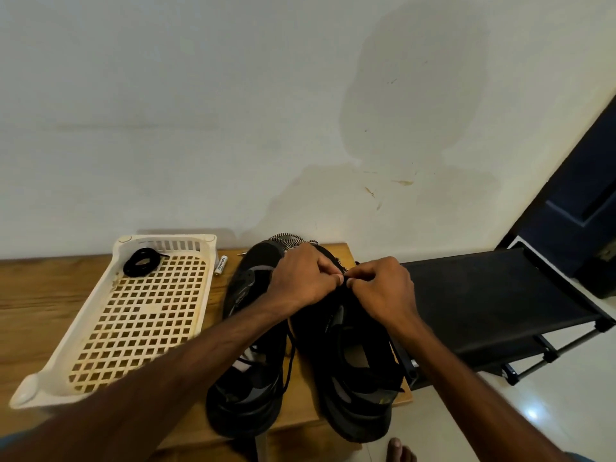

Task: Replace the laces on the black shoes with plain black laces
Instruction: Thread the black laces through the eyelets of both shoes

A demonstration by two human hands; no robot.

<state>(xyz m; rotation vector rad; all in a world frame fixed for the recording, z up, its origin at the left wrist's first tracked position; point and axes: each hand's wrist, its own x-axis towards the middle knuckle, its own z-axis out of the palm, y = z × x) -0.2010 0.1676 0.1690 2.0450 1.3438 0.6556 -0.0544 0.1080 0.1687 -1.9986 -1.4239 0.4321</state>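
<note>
Two black shoes sit side by side on a wooden table [40, 295], their long axes running from me toward the wall [200, 111], toes pointing away at the wall and heels toward me. The left shoe [246, 388] lies partly under my left forearm, and the right shoe [353, 361] lies just beside it, close to the table's right edge. Both of my hands meet over the front half of the right shoe. My left hand [300, 278] and right hand [383, 288] have their fingers curled, and thumb and fingertips pinch a black lace [290, 361] where the two hands nearly touch; a loose length of that lace hangs down between the shoes. The exact eyelet is too dark to make out. Beyond the toes, against the wall, lies a heap of black-and-white patterned laces [286, 240]. To the left of the shoes stands a white plastic basket [166, 238] with a grid floor, and a coiled black lace [141, 261] rests in its far left corner. A small white battery [220, 264] lies between the basket and the left shoe. To the right of the table stands a black fabric rack [483, 305], and my bare toes [398, 450] show on the pale floor below.
</note>
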